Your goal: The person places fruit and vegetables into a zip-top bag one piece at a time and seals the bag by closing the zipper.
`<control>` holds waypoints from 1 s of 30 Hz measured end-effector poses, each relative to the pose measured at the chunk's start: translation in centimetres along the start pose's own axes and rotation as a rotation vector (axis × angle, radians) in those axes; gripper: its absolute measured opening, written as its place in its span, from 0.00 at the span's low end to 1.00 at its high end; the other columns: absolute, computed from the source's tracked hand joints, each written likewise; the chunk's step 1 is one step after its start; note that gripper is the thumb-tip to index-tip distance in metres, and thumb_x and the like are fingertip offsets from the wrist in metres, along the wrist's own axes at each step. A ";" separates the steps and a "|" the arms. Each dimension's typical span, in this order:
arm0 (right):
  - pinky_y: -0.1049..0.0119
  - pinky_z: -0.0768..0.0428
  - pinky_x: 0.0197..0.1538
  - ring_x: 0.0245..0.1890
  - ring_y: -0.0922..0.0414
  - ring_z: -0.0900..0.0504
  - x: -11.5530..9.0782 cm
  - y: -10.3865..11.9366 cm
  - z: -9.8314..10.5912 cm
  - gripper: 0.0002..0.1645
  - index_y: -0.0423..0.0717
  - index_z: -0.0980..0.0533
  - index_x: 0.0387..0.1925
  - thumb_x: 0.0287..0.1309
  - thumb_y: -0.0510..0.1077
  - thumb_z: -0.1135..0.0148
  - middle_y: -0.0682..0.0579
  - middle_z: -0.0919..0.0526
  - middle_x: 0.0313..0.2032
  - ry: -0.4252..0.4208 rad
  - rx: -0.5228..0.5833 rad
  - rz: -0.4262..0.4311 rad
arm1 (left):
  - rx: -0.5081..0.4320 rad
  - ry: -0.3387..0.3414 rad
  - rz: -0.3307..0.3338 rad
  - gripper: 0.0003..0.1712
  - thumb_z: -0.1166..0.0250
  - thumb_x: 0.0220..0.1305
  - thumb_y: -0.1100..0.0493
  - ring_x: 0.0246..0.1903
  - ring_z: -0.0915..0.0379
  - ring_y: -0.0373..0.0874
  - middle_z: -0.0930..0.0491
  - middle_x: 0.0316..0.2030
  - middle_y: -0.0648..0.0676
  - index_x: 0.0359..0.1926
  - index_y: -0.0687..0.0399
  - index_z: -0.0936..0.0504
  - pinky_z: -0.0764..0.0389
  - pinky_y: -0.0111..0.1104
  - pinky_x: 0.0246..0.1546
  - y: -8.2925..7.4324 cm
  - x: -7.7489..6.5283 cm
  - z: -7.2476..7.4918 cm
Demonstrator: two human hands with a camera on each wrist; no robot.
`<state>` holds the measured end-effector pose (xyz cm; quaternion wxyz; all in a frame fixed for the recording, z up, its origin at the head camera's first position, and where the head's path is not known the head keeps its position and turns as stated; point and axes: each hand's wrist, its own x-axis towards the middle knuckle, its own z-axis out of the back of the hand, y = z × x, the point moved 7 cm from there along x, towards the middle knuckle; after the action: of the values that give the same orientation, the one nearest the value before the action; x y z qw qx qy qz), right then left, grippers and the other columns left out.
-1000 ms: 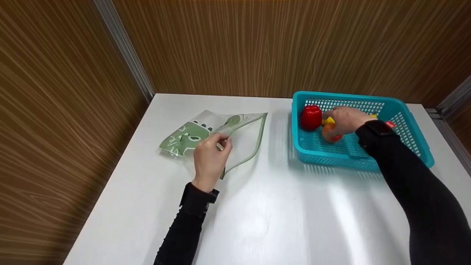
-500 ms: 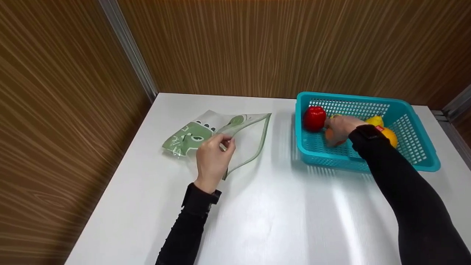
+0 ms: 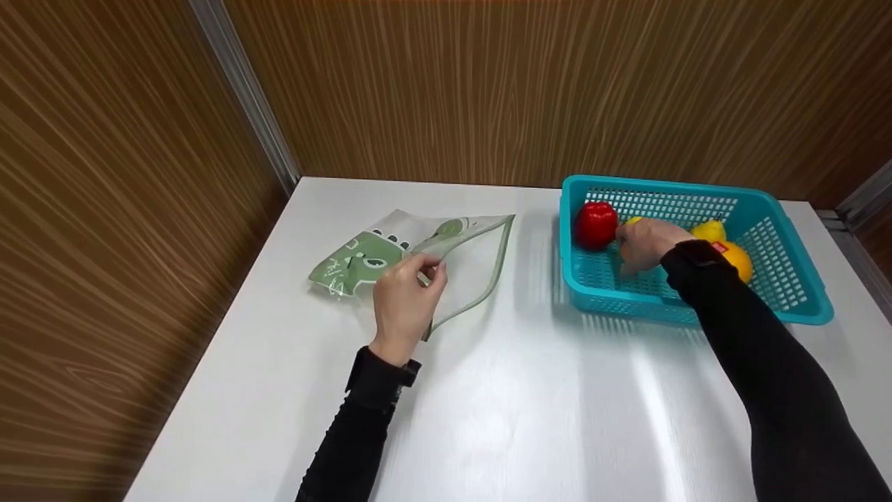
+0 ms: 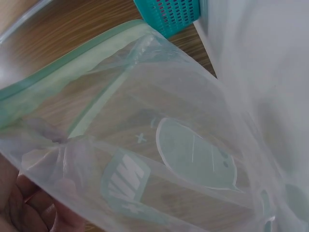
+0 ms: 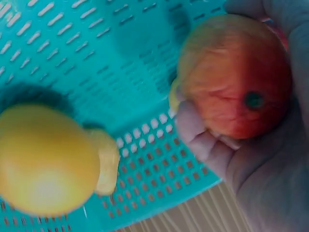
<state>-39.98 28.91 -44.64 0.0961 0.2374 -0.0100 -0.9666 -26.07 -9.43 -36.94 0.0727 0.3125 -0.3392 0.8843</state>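
Observation:
My left hand (image 3: 404,303) pinches the edge of a clear zip bag (image 3: 470,272) with a green cartoon print. The bag lies on the white table, its green-edged mouth spread apart towards the right. Close up in the left wrist view, the see-through film (image 4: 193,101) fills most of the picture. Inside the turquoise basket (image 3: 627,300), my right hand (image 3: 651,244) grips a round red-orange apple (image 5: 227,77), fingers curled round its side. In the head view this hand hides most of the apple.
A glossy red bell pepper (image 3: 596,225) sits in the basket's left end. On the right are an orange (image 3: 737,261) with a red label and a yellow fruit (image 3: 709,231). Another yellow piece (image 3: 633,220) shows behind the right hand. Wood-grain panels (image 3: 446,90) stand behind and left.
My right hand has closed round the apple and its wrist has shifted left, uncovering the orange and yellow fruit. The left hand keeps its pinch on the bag. The head view has shifted slightly.

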 end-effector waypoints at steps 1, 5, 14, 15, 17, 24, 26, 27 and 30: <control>0.63 0.34 0.28 0.25 0.52 0.28 -0.1 -0.1 0.2 0.29 0.46 0.30 0.49 0.45 0.48 0.32 0.49 0.28 0.24 -0.017 0.004 0.000 | 0.000 -0.002 -0.001 0.06 0.37 0.58 0.56 0.20 0.24 0.35 0.17 0.22 0.45 0.30 0.49 0.15 0.26 0.28 0.23 0.0 0.0 0.0; 0.63 0.33 0.30 0.28 0.51 0.28 -0.5 -0.5 0.9 0.31 0.46 0.29 0.50 0.43 0.49 0.30 0.48 0.26 0.27 -0.085 -0.004 0.007 | -0.002 -0.005 -0.005 0.06 0.37 0.58 0.56 0.19 0.24 0.36 0.17 0.22 0.46 0.30 0.49 0.15 0.26 0.29 0.22 -0.1 0.1 -0.1; 0.56 0.23 0.40 0.40 0.47 0.26 -3.1 0.3 4.5 0.34 0.45 0.30 0.56 0.45 0.49 0.31 0.41 0.20 0.44 -0.270 0.070 0.069 | -0.010 0.013 -0.001 0.06 0.37 0.59 0.56 0.20 0.23 0.37 0.17 0.22 0.46 0.30 0.50 0.15 0.27 0.29 0.22 0.1 0.3 -0.3; 0.58 0.23 0.38 0.40 0.48 0.26 -3.5 0.7 4.9 0.33 0.46 0.30 0.55 0.46 0.50 0.31 0.42 0.20 0.43 -0.292 0.081 0.078 | -0.011 0.013 0.000 0.06 0.37 0.58 0.56 0.20 0.23 0.38 0.17 0.22 0.46 0.30 0.50 0.15 0.27 0.29 0.22 0.1 0.3 -0.3; 0.61 0.24 0.35 0.39 0.49 0.26 -4.3 1.4 5.6 0.33 0.46 0.30 0.54 0.46 0.50 0.31 0.42 0.21 0.42 -0.336 0.098 0.098 | -0.011 0.010 0.003 0.06 0.37 0.58 0.56 0.19 0.23 0.37 0.17 0.22 0.46 0.30 0.50 0.15 0.27 0.29 0.22 0.2 0.4 -0.3; 0.60 0.20 0.35 0.40 0.50 0.25 -7.5 5.1 7.6 0.34 0.48 0.29 0.54 0.44 0.49 0.28 0.44 0.23 0.45 -0.538 0.149 0.190 | -0.013 0.016 0.023 0.06 0.37 0.58 0.56 0.18 0.25 0.36 0.17 0.22 0.47 0.31 0.51 0.15 0.28 0.29 0.21 0.8 0.3 -0.1; 0.57 0.19 0.37 0.40 0.50 0.25 -8.5 6.3 8.0 0.34 0.47 0.29 0.54 0.43 0.49 0.27 0.44 0.23 0.46 -0.591 0.170 0.221 | -0.012 0.015 0.024 0.06 0.37 0.58 0.57 0.18 0.25 0.36 0.17 0.22 0.47 0.31 0.51 0.15 0.28 0.29 0.21 0.8 0.4 0.0; 0.56 0.19 0.38 0.40 0.50 0.25 -8.9 6.9 8.1 0.34 0.48 0.29 0.54 0.43 0.48 0.27 0.44 0.23 0.46 -0.610 0.182 0.234 | -0.013 0.013 0.023 0.06 0.36 0.58 0.56 0.18 0.25 0.36 0.17 0.22 0.47 0.31 0.51 0.15 0.28 0.29 0.21 0.8 0.4 0.0; 0.53 0.19 0.41 0.42 0.51 0.25 -10.0 8.7 8.3 0.33 0.48 0.29 0.54 0.43 0.47 0.29 0.46 0.24 0.47 -0.646 0.223 0.264 | -0.013 0.010 0.020 0.05 0.36 0.57 0.56 0.18 0.25 0.36 0.17 0.22 0.47 0.30 0.51 0.15 0.28 0.29 0.21 0.9 0.5 0.0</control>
<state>-33.50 22.03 -32.16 0.1854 -0.0744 -0.1757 -0.9639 -26.76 -10.11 -37.15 0.0675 0.3043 -0.3476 0.8843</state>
